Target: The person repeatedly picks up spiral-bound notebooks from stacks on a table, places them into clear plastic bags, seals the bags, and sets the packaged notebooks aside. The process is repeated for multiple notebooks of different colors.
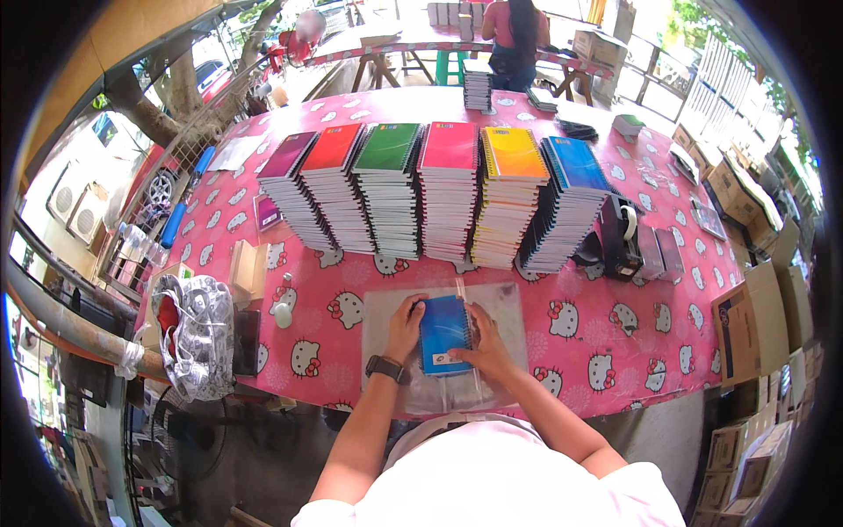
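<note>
A blue spiral notebook (445, 329) lies in front of me on a clear plastic sheet (382, 307), its coil along the left side. My left hand (406, 328) holds its upper left edge, with a dark watch on that wrist. On the other side my right hand (486, 342) grips the right edge, the thumb resting over the cover near a small white label. Whether more notebooks lie under the blue one I cannot tell. Beyond the hands stand several tall stacks of spiral notebooks, among them purple, red, green, pink (450, 147), yellow (511, 154) and blue (575, 164) ones.
A pink patterned cloth (562, 351) covers the table. At the left are a grey-white patterned bag (193, 334) and a wooden block (249, 268); a tape dispenser (622, 237) stands right of the stacks. Cardboard boxes (751, 321) flank the right edge. Another person (516, 39) is at the back.
</note>
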`<state>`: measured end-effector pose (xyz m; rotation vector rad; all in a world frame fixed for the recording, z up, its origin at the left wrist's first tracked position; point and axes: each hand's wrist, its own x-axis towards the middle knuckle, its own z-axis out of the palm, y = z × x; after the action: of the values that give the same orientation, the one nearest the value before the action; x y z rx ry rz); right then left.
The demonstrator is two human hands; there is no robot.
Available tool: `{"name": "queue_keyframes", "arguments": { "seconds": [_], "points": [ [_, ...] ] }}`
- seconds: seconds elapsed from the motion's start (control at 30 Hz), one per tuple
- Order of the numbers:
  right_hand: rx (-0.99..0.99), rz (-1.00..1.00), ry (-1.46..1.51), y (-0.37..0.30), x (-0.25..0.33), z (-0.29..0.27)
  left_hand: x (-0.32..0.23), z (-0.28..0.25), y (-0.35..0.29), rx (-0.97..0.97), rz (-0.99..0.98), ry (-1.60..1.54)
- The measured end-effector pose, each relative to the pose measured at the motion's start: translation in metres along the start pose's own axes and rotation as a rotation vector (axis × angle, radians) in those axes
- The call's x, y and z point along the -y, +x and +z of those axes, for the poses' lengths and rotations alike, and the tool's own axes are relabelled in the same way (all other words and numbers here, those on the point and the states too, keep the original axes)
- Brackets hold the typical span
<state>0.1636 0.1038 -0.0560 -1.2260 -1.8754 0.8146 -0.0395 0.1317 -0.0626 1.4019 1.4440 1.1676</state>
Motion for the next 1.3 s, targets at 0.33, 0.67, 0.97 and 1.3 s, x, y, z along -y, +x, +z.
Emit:
{"name": "queue_keyframes", "arguments": {
  "seconds": [0.33, 0.67, 0.97, 1.3],
  "points": [
    [0.074, 0.180, 0.234, 0.008, 0.013, 0.002, -0.006, 0.011, -0.008, -0.140, -0.023, -0.159],
    [0.090, 0.213, 0.155, 0.007, 0.020, 0.003, -0.004, 0.036, -0.052, -0.211, -0.218, -0.555],
    [-0.026, 0.012, -0.152, 0.000, 0.029, 0.016, -0.022, 0.025, -0.054, -0.204, -0.262, -0.608],
    [0.098, -0.092, -0.631, 0.003, 0.042, 0.011, -0.002, 0.032, -0.056, -0.185, -0.251, -0.520]
  ]
}}
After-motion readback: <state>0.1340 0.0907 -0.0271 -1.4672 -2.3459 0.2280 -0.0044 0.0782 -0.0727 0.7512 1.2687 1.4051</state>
